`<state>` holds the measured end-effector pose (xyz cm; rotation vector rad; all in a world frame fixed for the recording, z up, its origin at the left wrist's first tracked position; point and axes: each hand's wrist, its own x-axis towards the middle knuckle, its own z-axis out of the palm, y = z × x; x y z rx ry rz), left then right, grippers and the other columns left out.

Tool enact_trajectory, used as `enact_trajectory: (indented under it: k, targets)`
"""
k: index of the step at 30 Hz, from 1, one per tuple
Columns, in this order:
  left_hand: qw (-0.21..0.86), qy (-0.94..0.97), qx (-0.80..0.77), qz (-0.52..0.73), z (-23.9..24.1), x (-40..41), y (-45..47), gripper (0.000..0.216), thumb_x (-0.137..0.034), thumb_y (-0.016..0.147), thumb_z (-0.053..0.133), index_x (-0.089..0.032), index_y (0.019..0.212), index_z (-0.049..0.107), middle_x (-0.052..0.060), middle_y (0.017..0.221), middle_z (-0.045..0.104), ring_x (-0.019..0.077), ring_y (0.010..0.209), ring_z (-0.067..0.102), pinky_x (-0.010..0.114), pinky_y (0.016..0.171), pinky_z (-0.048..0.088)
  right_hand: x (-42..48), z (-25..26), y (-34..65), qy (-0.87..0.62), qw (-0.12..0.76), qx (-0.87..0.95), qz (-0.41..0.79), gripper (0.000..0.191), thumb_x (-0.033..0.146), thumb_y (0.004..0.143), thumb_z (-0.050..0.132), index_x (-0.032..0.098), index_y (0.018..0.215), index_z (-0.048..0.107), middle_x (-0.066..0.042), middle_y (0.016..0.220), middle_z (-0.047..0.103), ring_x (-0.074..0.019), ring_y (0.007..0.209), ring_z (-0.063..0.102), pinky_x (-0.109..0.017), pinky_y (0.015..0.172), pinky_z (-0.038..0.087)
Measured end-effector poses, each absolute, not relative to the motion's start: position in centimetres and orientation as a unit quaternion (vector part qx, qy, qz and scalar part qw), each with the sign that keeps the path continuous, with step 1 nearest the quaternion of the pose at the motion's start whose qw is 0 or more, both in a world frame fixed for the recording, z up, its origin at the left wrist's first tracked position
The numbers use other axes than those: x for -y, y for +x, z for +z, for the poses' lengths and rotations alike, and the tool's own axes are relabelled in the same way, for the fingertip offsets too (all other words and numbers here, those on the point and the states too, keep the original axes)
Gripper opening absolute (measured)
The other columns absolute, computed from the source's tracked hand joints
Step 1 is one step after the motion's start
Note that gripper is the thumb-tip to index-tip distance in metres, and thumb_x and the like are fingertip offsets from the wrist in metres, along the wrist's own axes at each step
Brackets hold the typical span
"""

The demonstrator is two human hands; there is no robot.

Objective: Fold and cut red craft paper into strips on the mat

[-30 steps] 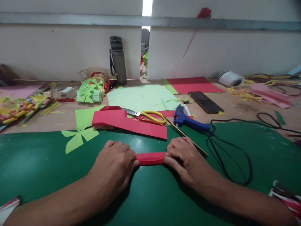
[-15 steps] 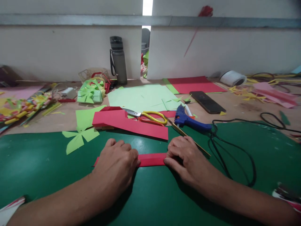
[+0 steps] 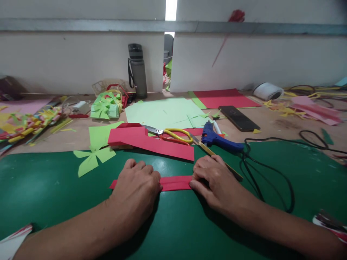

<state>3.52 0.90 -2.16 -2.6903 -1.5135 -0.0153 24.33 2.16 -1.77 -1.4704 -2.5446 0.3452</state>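
A narrow folded strip of red paper (image 3: 175, 183) lies across the green mat (image 3: 173, 227). My left hand (image 3: 139, 187) is closed on its left part, with the strip's left tip showing beyond the wrist. At the right end, my right hand (image 3: 213, 178) pinches the strip between thumb and curled fingers. A lengthwise crease shows on the stretch between the hands. Just beyond them lie larger red paper pieces (image 3: 151, 142), and scissors (image 3: 173, 135) with yellow and red handles.
A blue glue gun (image 3: 217, 139) with a black cord (image 3: 282, 180) lies at right, near a phone (image 3: 238, 117). Green cut-paper petals (image 3: 93, 159) sit at left. Light green sheets (image 3: 165, 110), a red sheet (image 3: 222, 97) and a bottle (image 3: 138, 72) stand farther back.
Both hands keep their hold on the red strip in nearly the same place. The strip's upper face now shows a crease line more plainly. The camera view has shifted slightly.
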Motion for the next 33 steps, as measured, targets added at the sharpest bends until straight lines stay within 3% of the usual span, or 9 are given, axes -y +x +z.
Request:
enact_trajectory:
  k: [25,30,33]
  targets:
    - [0.030,-0.874,0.485,0.012,-2.13,-1.22,3.47,0.024,-0.017,0.086,0.047,-0.018,0.064,0.057,0.004,0.063,0.060,0.0207,0.062,0.051,0.036,0.062,0.027,-2.25,-2.06,24.43,-0.488,0.084,0.865,0.087,0.025,0.019,0.081,0.053,0.016,0.057,0.047,-0.002,0.069,0.053,-0.0181,0.076,0.047,-0.041,0.084,0.029]
    - [0.061,-0.878,0.474,0.007,-1.99,-0.82,3.43,0.014,-0.016,0.086,0.047,-0.021,0.083,0.061,0.002,0.066,0.059,0.0184,0.061,0.049,0.037,0.067,0.030,-1.90,-2.31,24.87,-0.475,0.115,0.868,0.095,0.009,0.013,0.081,0.051,0.018,0.075,0.055,-0.001,0.077,0.057,-0.0184,0.078,0.050,-0.042,0.083,0.030]
    - [0.101,-0.893,0.438,-0.019,-2.06,-0.31,3.17,0.024,-0.015,0.088,0.045,-0.027,0.104,0.057,0.001,0.070,0.058,0.0187,0.064,0.049,0.042,0.074,0.031,-1.46,-2.61,25.12,-0.427,0.122,0.896,0.009,0.018,0.013,0.087,0.044,0.023,0.092,0.059,-0.002,0.079,0.057,-0.0200,0.080,0.051,-0.051,0.087,0.026]
